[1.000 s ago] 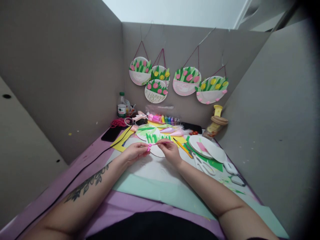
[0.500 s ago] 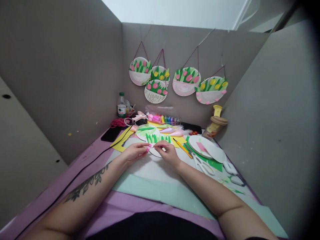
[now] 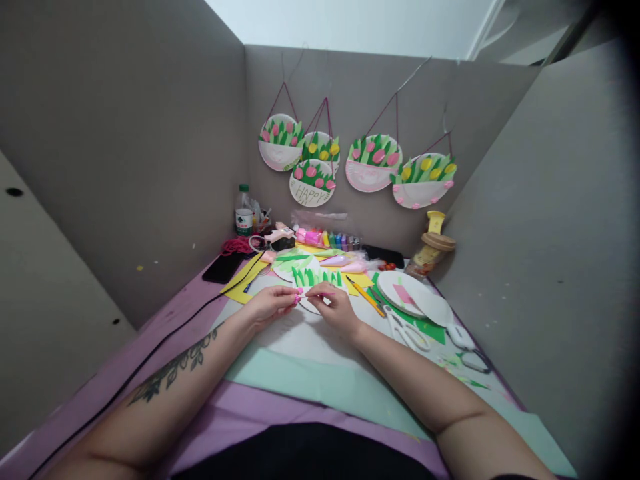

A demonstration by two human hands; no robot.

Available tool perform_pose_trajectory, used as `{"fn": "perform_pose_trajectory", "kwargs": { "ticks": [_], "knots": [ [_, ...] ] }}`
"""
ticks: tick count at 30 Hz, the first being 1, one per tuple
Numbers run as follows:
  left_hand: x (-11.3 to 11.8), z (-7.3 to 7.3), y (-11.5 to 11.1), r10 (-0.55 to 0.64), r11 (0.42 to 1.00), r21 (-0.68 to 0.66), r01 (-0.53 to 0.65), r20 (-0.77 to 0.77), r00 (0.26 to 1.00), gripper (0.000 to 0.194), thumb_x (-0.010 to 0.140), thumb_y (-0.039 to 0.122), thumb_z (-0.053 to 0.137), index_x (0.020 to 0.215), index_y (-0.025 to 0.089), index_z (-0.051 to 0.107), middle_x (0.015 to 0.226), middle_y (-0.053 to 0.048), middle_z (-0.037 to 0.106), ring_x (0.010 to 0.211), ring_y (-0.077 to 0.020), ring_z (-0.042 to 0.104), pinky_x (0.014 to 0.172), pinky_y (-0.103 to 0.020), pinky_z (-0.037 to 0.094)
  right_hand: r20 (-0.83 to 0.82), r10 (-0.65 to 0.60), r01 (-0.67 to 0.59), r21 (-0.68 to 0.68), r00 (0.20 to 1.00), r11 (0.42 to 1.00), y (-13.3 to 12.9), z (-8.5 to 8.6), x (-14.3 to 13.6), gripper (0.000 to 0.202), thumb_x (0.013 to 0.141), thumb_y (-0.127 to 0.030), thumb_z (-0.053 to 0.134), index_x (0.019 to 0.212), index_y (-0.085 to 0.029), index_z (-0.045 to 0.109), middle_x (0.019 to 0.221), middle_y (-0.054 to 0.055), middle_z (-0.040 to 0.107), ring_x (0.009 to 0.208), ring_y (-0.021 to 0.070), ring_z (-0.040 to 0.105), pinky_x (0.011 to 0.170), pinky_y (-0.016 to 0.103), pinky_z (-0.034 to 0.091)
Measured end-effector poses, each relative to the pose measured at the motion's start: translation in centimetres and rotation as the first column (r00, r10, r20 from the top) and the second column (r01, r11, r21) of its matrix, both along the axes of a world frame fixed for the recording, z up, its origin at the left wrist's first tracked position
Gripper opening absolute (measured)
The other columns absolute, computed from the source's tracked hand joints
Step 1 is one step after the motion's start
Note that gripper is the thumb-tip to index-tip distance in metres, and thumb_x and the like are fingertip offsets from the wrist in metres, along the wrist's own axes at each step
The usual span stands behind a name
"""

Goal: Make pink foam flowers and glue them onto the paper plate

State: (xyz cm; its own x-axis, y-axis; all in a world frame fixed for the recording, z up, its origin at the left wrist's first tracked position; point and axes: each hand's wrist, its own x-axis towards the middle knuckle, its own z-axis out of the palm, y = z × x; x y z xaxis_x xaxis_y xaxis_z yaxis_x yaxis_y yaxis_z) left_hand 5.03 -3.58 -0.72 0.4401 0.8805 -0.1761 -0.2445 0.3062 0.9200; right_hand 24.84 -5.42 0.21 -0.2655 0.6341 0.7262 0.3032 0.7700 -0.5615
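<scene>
The fingers of my left hand [image 3: 273,304] are pinched on a small bright pink piece [image 3: 299,295], too small to make out exactly. Close on its right, the thumb and fingertips of my right hand [image 3: 336,309] are pressed together near the pink piece; something thin may be in them, but I cannot make it out. Behind and under both hands lies a white paper plate [image 3: 311,309] with green paper leaves [image 3: 316,277] standing along its upper part. My hands partly cover this plate.
To the right lie a yellow craft knife [image 3: 369,299], white-handled scissors [image 3: 407,332] and white paper plates [image 3: 393,287]. A glue gun [image 3: 280,233], clay packets [image 3: 327,239] and a bottle [image 3: 243,212] stand behind. A black cable [image 3: 165,343] crosses the left. Decorated plates [image 3: 374,163] hang on the back wall.
My right fingertips have shifted very slightly at the pink piece, and the piece has turned a little in my left fingers. All else stays in place.
</scene>
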Motion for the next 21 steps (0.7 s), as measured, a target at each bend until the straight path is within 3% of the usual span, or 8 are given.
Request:
{"fn": "perform_pose_trajectory", "kwargs": {
  "ticks": [16,21],
  "knots": [
    [-0.04,0.26,-0.17,-0.028,1.000,0.013,0.028,-0.007,1.000,0.029,0.062,0.027,0.084,0.084,0.013,0.072,0.074,-0.001,0.065,0.066,-0.0071,0.054,0.065,-0.020,0.041,-0.005,-0.003,0.003,-0.024,1.000,1.000,0.11,-0.23,-0.01,0.013,0.088,-0.028,0.059,0.084,-0.022,0.070,0.079,0.005,0.071,0.077,0.0176,0.064,0.074,0.032,0.050],
    [-0.05,0.16,-0.09,-0.030,0.999,-0.027,0.031,0.039,0.999,0.028,0.062,0.024,0.084,0.085,0.012,0.072,0.078,-0.003,0.066,0.072,-0.0078,0.057,0.072,-0.020,0.044,-0.007,-0.018,0.018,-0.049,1.000,0.999,0.07,-0.12,0.02,0.013,0.088,-0.028,0.059,0.083,-0.022,0.070,0.079,0.005,0.071,0.077,0.0178,0.064,0.074,0.032,0.050]
  ]
}}
